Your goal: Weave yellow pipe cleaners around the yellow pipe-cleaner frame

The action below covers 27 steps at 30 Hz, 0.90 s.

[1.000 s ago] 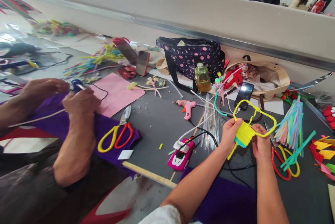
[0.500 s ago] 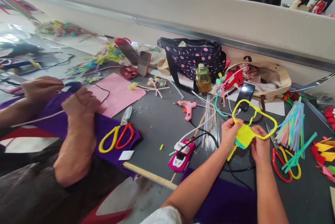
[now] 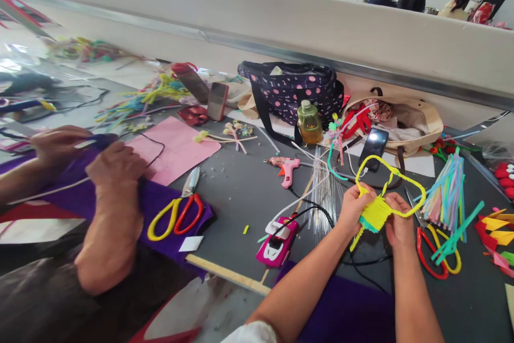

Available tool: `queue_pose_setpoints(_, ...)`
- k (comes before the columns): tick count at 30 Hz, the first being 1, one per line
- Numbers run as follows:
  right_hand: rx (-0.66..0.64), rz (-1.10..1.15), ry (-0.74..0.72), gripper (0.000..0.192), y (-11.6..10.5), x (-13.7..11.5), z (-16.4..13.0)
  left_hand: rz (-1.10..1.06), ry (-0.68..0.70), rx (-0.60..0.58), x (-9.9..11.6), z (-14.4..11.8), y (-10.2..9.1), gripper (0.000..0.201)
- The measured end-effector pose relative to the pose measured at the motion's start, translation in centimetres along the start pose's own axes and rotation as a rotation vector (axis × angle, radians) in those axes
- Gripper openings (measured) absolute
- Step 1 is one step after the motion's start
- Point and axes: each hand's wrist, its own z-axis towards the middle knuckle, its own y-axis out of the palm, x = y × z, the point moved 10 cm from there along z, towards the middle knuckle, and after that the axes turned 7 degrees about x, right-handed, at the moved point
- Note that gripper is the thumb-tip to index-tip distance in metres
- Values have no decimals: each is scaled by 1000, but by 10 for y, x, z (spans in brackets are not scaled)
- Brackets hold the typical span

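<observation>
Between my two hands, above the table, is a yellow pipe-cleaner piece [image 3: 376, 213] with a flat woven body, a long loop at the top and a teal patch along its lower left edge. My left hand [image 3: 356, 206] pinches its left side. On the right side, my right hand [image 3: 399, 220] has its fingers closed on the body near the base of the loop. Right of my hands lie red-and-yellow-handled scissors [image 3: 437, 249] and a bundle of pastel pipe cleaners [image 3: 445, 188]. A dark phone [image 3: 373, 149] rests beyond the loop.
A pink glue gun [image 3: 286, 167], a magenta power strip [image 3: 278, 244] with cables and clear thin sticks [image 3: 319, 193] lie left of my hands. Bags [image 3: 297, 91] and a bottle [image 3: 309, 122] stand behind. A co-worker's hands [image 3: 116, 164] work at left beside other scissors [image 3: 179, 209].
My right fingers have shifted slightly up and left on the yellow piece. The whole view has moved a little, and the co-worker's hands have moved slightly.
</observation>
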Motion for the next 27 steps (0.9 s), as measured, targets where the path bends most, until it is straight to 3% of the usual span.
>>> queue_pose_setpoints(6, 14, -7, -4, 26, 0, -2, 0, 29, -38, 0, -1, 0, 0, 27)
queue_pose_setpoints(11, 49, -25, -68, 25, -5, -12, 1, 116, -170, -82, -15, -4, 5, 50)
queue_pose_setpoints(15, 53, -41, -63, 25, -8, -15, 2, 167, -155, -136, -14, -4, 7, 57)
queue_pose_setpoints(22, 19, -8, 15, 28, -3, -7, 0, 154, -52, -53, 0, -2, 1, 55)
queue_pose_setpoints(27, 26, 23, 83, 32, -2, 1, 1, 171, -115, -80, -4, -4, 3, 48)
